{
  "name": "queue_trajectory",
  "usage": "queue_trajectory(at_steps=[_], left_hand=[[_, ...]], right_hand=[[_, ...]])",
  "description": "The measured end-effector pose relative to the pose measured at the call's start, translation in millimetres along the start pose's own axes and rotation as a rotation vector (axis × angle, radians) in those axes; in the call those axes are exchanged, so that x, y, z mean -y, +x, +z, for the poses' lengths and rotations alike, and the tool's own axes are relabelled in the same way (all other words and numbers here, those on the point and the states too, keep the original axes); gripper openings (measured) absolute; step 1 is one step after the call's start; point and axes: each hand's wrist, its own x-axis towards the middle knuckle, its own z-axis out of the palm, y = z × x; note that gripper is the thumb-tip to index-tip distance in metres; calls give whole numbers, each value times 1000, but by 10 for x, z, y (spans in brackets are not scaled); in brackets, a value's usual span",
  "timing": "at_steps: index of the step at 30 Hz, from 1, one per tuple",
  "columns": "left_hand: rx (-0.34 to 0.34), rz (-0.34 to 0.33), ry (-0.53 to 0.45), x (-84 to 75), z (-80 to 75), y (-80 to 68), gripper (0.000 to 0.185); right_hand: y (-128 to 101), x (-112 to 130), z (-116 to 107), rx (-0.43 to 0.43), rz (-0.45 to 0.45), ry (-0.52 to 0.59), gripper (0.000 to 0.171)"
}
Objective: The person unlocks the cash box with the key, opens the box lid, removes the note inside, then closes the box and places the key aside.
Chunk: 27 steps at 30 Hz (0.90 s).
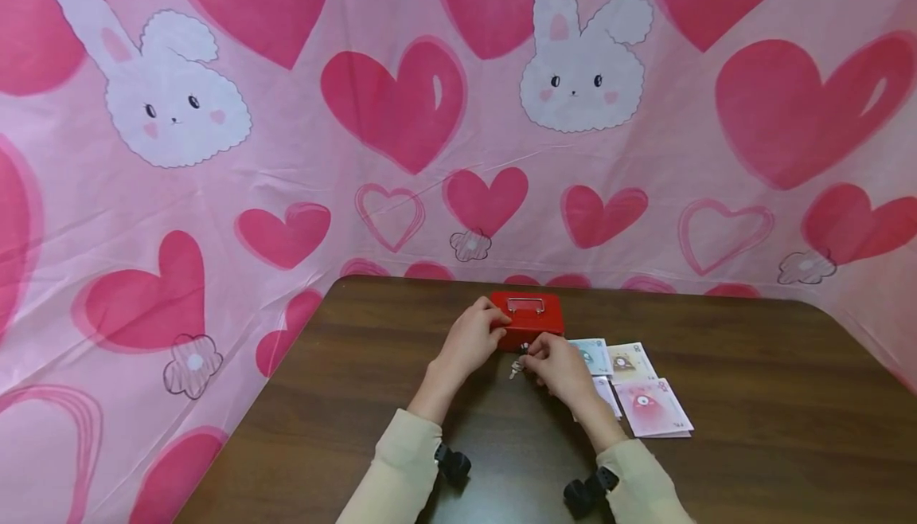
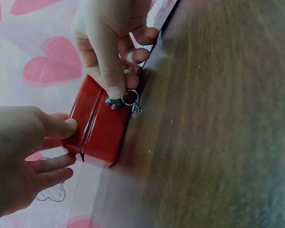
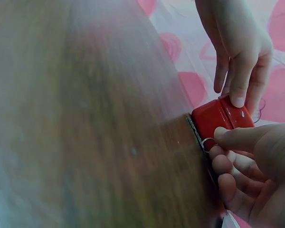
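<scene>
I am looking down at a dark wooden table set against a pink cloth printed with hearts and white rabbits. Near the table's far edge sits a small red box with a metal handle lying flat on its lid.

My left hand rests on the box's left end. In the left wrist view its thumb and fingers lie fairly straight against the corner, steadying it rather than wrapping it.

My right hand is at the front face, thumb and forefinger pinching a key at the lock. A ring hangs from the key, with a second key dangling below it. I cannot tell whether the key is fully seated.

Just to the right of the box, several cards lie flat on the table, partly overlapping.

I judge the box to be painted metal: stiff, light, and smooth enough to slide on the wood when the key is twisted, so it needs bracing at the end or across the lid. The handle would take a lift. The key is tiny and hard, best pinched by its flat head.
</scene>
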Motion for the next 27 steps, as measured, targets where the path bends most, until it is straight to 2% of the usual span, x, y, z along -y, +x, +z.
queue_trajectory(at_steps=[11, 19, 27], left_hand=[[-2, 4, 5, 24, 2, -1, 19], [8, -15, 2, 16, 12, 14, 19], [8, -26, -10, 17, 15, 10, 19]], right_hand=[[21, -12, -63, 53, -5, 36, 12], [44, -68, -104, 130, 23, 206, 16], [40, -82, -140, 182, 76, 300, 22]])
